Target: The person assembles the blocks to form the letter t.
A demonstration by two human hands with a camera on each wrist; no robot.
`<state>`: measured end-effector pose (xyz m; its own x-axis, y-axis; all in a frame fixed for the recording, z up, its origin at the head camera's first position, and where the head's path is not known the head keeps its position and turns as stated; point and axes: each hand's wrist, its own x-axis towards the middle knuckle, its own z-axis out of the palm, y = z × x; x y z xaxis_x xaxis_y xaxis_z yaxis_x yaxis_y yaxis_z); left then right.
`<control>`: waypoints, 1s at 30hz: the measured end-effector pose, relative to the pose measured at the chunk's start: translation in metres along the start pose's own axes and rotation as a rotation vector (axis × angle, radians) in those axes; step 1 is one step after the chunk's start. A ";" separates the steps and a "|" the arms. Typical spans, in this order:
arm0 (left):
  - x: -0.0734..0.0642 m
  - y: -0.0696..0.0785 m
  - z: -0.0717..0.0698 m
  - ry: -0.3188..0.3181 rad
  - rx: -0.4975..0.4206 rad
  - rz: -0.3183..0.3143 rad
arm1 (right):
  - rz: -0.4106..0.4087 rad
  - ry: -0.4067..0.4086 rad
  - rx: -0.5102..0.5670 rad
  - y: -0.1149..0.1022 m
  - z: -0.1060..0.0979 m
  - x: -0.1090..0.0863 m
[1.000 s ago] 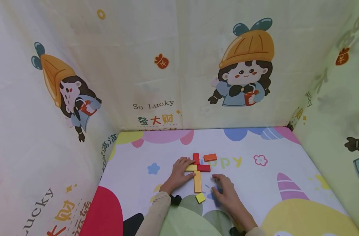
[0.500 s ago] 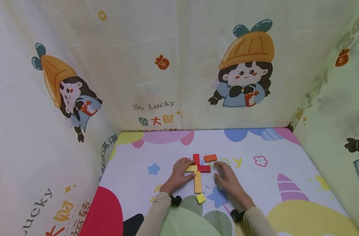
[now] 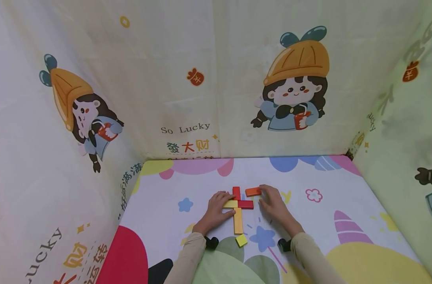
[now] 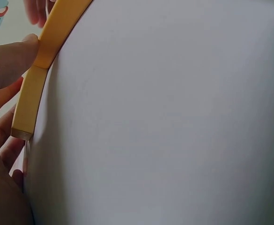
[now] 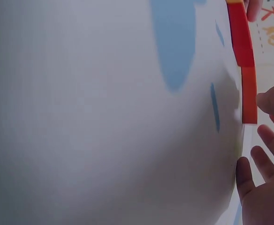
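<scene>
In the head view, my left hand point(image 3: 215, 211) rests beside a cross of wooden blocks, fingertips by the upper red block point(image 3: 236, 191) and thumb at the long tan block point(image 3: 238, 221). Between them lies a pale yellow block point(image 3: 230, 204), partly covered by the hand. A dark red block point(image 3: 245, 204) extends to its right. The left wrist view shows the thumb touching near the joint of the pale yellow point(image 4: 29, 103) and tan blocks. My right hand point(image 3: 275, 207) has a fingertip at the right end of an orange block point(image 3: 252, 192), thumb held apart.
A small yellow block point(image 3: 241, 240) lies just below the long tan one. The patterned tabletop point(image 3: 294, 181) is enclosed by printed cloth walls point(image 3: 233, 94) at the back and sides. Black camera mounts point(image 3: 212, 242) sit on the wrists.
My right hand has moved up and away from beside the long tan block to the orange block. The left hand and the blocks have stayed in place.
</scene>
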<state>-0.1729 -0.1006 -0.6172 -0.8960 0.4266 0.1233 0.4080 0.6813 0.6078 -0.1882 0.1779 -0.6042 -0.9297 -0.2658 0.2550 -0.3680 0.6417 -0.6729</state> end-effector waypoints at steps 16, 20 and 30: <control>-0.001 -0.002 0.002 -0.029 -0.008 -0.027 | -0.028 -0.168 -0.181 0.006 -0.003 0.021; 0.003 -0.003 -0.001 -0.024 -0.007 -0.020 | 0.006 -0.199 -0.222 0.005 -0.003 0.029; 0.002 -0.003 0.000 -0.031 -0.002 -0.026 | 0.074 -0.204 -0.205 0.006 0.000 0.028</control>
<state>-0.1761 -0.1016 -0.6192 -0.9007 0.4265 0.0830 0.3838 0.6914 0.6121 -0.2168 0.1744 -0.6007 -0.9397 -0.3381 0.0518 -0.3137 0.7913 -0.5249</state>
